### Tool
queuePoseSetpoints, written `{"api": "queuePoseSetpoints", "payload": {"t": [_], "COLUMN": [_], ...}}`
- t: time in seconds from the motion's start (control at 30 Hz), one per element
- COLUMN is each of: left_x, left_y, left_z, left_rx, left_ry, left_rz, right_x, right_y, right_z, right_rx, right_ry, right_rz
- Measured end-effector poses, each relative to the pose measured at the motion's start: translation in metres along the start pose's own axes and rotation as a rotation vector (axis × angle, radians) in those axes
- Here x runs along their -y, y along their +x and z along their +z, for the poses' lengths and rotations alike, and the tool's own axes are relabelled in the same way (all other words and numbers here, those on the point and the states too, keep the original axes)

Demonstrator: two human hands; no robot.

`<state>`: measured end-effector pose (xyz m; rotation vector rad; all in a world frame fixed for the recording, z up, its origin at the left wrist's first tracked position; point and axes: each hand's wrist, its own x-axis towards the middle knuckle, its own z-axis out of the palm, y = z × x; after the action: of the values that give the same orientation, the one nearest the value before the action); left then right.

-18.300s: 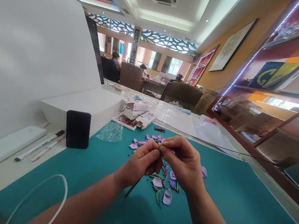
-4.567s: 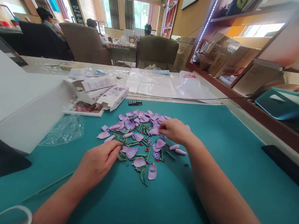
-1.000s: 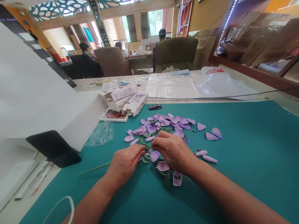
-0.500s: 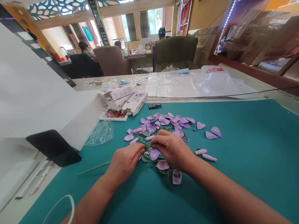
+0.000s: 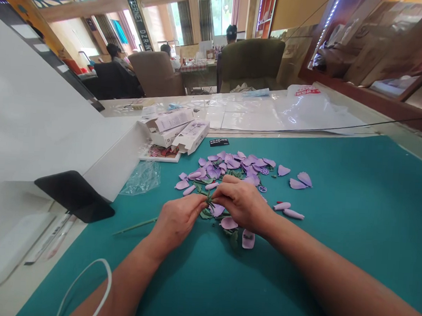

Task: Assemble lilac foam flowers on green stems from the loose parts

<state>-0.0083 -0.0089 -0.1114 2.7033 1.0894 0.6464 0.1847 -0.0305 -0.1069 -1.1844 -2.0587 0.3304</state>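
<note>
The one view comes from a camera worn on the person's head, looking forward and down over both forearms, which enter from the bottom edge. It sits close above the teal cutting mat [image 5: 339,223], so the left hand [image 5: 177,218] and right hand [image 5: 242,205] fill the lower middle of the frame, just beside the lilac petals [image 5: 232,163]. The wide lens bends straight lines, and the mat's far edge rises toward the right. A white board [image 5: 39,95] borders the near left, wall shelves [image 5: 378,49] occupy the upper right, and a far armchair [image 5: 250,65] and windows [image 5: 219,15] reach the top.
</note>
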Motion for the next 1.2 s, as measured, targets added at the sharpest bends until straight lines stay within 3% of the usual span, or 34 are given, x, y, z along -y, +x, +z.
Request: {"api": "queuePoseSetpoints", "payload": {"t": [0.4,0.63,1.0,1.2], "left_x": [0.003,0.002,0.008,0.004], "left_y": [0.001,0.000,0.000,0.000], "left_z": [0.001,0.002,0.001,0.001], "left_rx": [0.033,0.027,-0.003,0.027], "left_ry": [-0.009,0.000,0.024,-0.020], "left_rz": [-0.013,-0.015,-0.026,-0.030], "right_x": [0.001,0.000,-0.008,-0.004], "right_y": [0.005,0.003,0.007,0.005], "right_z": [-0.008,-0.001,-0.019,-0.008], "right_rx": [0.034,0.014,0.016,0.032], "right_ry": [0.101,0.040,0.279,0.241], "right_rz": [0.029,0.053,0.254,0.161]}}
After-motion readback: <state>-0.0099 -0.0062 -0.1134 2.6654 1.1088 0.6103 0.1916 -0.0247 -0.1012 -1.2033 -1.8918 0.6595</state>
